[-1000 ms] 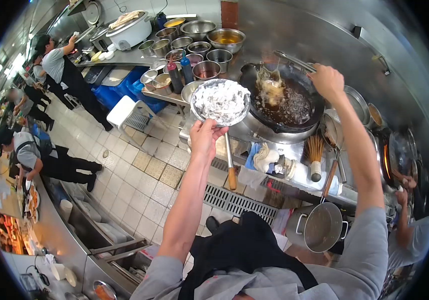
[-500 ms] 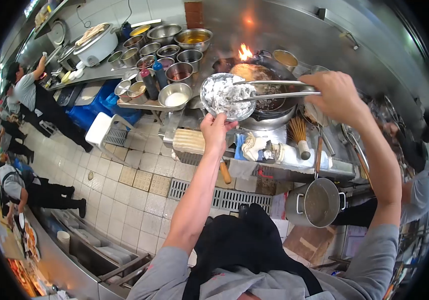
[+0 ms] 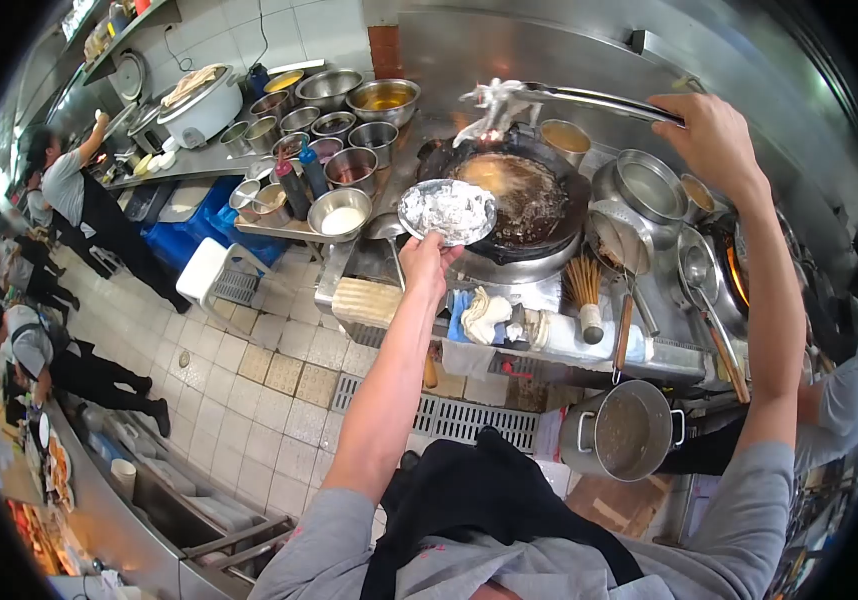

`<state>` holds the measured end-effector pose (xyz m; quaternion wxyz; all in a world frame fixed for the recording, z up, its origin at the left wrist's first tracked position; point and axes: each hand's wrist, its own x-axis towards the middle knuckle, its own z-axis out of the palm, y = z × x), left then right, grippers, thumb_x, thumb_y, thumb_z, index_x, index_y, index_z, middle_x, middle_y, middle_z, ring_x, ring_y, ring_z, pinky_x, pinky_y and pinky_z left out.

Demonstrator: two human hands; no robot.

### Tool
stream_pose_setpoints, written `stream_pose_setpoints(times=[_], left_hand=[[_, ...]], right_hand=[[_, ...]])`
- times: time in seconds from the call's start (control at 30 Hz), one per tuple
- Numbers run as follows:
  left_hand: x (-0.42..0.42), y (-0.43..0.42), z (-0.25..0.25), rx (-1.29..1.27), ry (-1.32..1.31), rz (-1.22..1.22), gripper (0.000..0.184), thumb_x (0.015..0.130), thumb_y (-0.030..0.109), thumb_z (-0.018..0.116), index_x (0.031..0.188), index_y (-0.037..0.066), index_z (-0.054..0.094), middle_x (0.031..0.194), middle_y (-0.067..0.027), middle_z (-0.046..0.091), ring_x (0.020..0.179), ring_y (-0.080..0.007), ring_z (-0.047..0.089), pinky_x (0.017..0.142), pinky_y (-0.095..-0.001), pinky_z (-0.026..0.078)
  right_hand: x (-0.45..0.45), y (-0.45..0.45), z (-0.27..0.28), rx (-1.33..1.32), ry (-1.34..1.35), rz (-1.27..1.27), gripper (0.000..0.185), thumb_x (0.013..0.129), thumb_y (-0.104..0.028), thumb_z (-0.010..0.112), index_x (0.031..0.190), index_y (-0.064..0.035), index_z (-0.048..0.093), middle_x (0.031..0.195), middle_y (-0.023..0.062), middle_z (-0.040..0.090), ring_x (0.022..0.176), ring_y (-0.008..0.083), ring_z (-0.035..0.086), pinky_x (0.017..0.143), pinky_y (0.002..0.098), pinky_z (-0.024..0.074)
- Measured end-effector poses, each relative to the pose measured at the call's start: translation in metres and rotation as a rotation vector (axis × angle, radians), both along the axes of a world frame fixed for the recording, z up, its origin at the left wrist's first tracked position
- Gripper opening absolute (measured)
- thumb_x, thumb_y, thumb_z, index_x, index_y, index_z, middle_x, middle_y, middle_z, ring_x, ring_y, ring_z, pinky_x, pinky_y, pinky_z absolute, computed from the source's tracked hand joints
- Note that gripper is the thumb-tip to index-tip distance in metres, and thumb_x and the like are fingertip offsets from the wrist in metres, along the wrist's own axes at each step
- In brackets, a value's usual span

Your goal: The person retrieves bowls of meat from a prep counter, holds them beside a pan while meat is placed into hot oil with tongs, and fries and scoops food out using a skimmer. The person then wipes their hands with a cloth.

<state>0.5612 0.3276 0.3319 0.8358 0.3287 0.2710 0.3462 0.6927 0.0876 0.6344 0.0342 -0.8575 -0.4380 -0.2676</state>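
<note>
Near the front of the stove, my left hand [image 3: 427,264] grips the edge of a metal bowl [image 3: 491,226]. White, flour-coated pieces [image 3: 445,210] lie in the bowl. My right hand [image 3: 714,142] is closed around the handles of metal tongs [image 3: 609,100]. Pinched in the tongs' far end is a clump of white-coated strips [image 3: 497,104], dangling above the far left edge of the wok; I cannot tell what food it is. Dark wok [image 3: 574,200] holds bubbling oil, just behind and right of the bowl.
Several metal bowls [image 3: 353,168] of sauces crowd the left counter. A bamboo brush [image 3: 584,290], a strainer [image 3: 617,236] and folded cloths [image 3: 485,316] lie around the stove. A big pot [image 3: 633,430] stands low at right. Another person [image 3: 839,400] is at far right; several others work at left.
The tongs came up out of the bowl with a clump of white-coated strips, swinging up and away over the wok's far side. The bowl stays almost in place, with fewer pieces heaped in it.
</note>
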Motion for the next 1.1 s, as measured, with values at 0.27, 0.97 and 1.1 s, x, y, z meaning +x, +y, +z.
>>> stream_pose_setpoints(times=[0.27,0.97,1.1], left_hand=[[-0.006,-0.013,0.006,0.046,0.033,0.009,0.018,0.079,-0.001,0.048,0.096,-0.005,0.051,0.089,-0.0148,0.060,0.070,-0.0211,0.062,0.058,-0.0287,0.055],[0.018,-0.046,0.006,0.142,-0.096,-0.088,0.006,0.079,-0.001,0.051,0.085,-0.003,0.050,0.077,-0.0085,0.055,0.063,-0.0180,0.059,0.060,-0.0311,0.057],[0.025,-0.042,0.003,0.052,-0.093,-0.083,0.007,0.078,-0.002,0.052,0.084,-0.004,0.049,0.082,-0.0104,0.055,0.067,-0.0199,0.060,0.060,-0.0319,0.057]], right_hand=[[0.117,0.059,-0.146,-0.246,0.113,-0.213,0.017,0.071,-0.009,0.054,0.078,-0.0011,0.067,0.084,0.0188,0.066,0.082,0.0320,0.065,0.071,0.0390,0.0522],[-0.007,-0.008,-0.083,-0.280,0.356,0.166,0.029,0.072,-0.021,0.065,0.100,-0.0129,0.067,0.083,0.0135,0.065,0.080,0.0307,0.062,0.075,0.0391,0.0476],[-0.006,-0.011,-0.071,-0.164,0.330,0.136,0.026,0.072,-0.020,0.064,0.097,-0.0122,0.068,0.078,0.0130,0.065,0.076,0.0308,0.062,0.072,0.0396,0.0478]])
